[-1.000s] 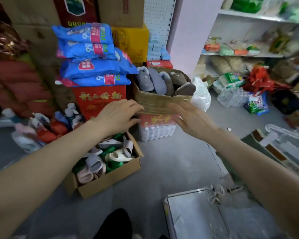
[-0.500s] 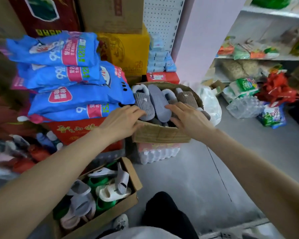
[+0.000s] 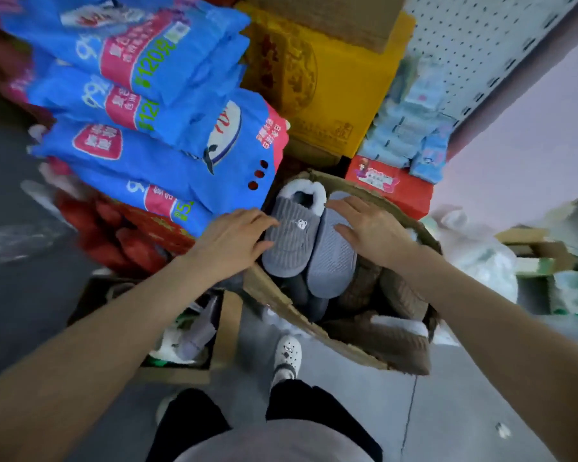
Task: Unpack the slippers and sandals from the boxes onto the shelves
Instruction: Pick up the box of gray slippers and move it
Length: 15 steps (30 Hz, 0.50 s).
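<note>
Grey corduroy slipper (image 3: 289,241) lies upright in the open box (image 3: 301,316), its mate (image 3: 331,258) sole-up just beside it. Left hand (image 3: 234,236) rests on the slipper's outer edge, fingers loosely spread, gripping nothing. Right hand (image 3: 369,228) lies flat on the mate's sole, fingers extended. Recommended: close both hands inward to pinch the pair together, lift straight up, and clear the box rim before turning toward the shelves.

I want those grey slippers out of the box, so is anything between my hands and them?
Nothing visible. The left hand rests on the grey ribbed slipper, and the right hand on the sole-up slipper beside it, atop the cardboard box.
</note>
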Each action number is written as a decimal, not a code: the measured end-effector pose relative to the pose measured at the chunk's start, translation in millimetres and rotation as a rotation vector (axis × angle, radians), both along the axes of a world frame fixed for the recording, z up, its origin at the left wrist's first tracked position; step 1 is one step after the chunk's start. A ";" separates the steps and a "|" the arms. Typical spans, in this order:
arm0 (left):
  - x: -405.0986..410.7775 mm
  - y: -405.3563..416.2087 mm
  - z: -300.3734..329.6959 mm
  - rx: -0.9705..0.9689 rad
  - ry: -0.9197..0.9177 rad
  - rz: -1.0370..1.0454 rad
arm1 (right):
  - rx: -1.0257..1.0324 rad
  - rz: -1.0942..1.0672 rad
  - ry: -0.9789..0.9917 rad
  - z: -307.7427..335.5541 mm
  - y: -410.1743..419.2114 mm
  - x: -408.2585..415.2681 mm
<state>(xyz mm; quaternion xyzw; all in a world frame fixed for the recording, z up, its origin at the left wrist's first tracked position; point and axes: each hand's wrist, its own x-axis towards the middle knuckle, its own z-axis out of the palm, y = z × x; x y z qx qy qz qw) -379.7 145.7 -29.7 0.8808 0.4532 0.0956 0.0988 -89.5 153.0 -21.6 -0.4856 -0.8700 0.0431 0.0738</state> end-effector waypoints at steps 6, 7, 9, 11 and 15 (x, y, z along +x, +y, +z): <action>30.8 -27.5 -25.8 -0.036 0.021 0.213 | -0.027 0.146 0.026 -34.2 36.1 44.1; 35.1 -34.6 -30.6 -0.046 0.022 0.243 | -0.033 0.165 0.027 -41.1 36.2 49.7; 44.2 -51.0 -42.0 -0.068 0.009 0.302 | -0.065 0.202 0.026 -53.6 32.5 60.8; 56.0 -70.5 -54.5 -0.091 0.002 0.348 | -0.090 0.221 0.036 -63.4 25.2 71.7; 87.6 -120.0 -80.4 -0.150 -0.039 0.466 | -0.113 0.235 0.045 -77.8 3.4 96.9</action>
